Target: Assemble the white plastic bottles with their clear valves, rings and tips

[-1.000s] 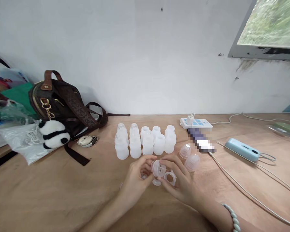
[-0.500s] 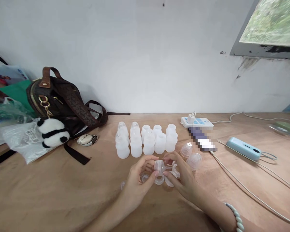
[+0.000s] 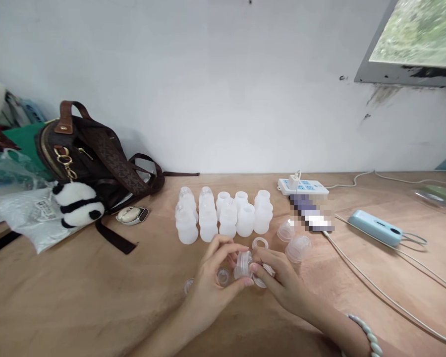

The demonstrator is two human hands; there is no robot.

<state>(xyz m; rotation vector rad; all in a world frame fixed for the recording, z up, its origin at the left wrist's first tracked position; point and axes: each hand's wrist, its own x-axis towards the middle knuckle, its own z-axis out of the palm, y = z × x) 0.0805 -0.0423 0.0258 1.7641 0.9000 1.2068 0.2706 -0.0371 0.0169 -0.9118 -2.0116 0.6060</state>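
Observation:
Between my hands is a clear bottle nipple in a translucent screw ring [image 3: 243, 264], turned on its side. My left hand [image 3: 217, 277] grips the ring, thumb below and fingers above. The fingers of my right hand [image 3: 277, 275] pinch the nipple end on the other side, mostly hiding it. Loose rings lie just past and beneath my right hand, one a flat ring [image 3: 260, 243]. A clear nipple [image 3: 223, 276] rests behind my left fingers, and another [image 3: 188, 285] lies left of that hand. Two clear domed caps [image 3: 298, 249] sit to the right.
Several milky bottles [image 3: 228, 218] stand in rows beyond my hands, some at left with clear tops. Leftward are a dark backpack [image 3: 96, 148], a panda plush [image 3: 82, 204] and a mouse [image 3: 129, 215]. Rightward are a power strip [image 3: 312, 187], a pixelated device, a blue power bank [image 3: 374, 228] and cables.
The nipple and ring have tilted, and my right fingers have closed around the nipple end. The right hand has shifted, uncovering the flat ring behind it. The view has shifted slightly.

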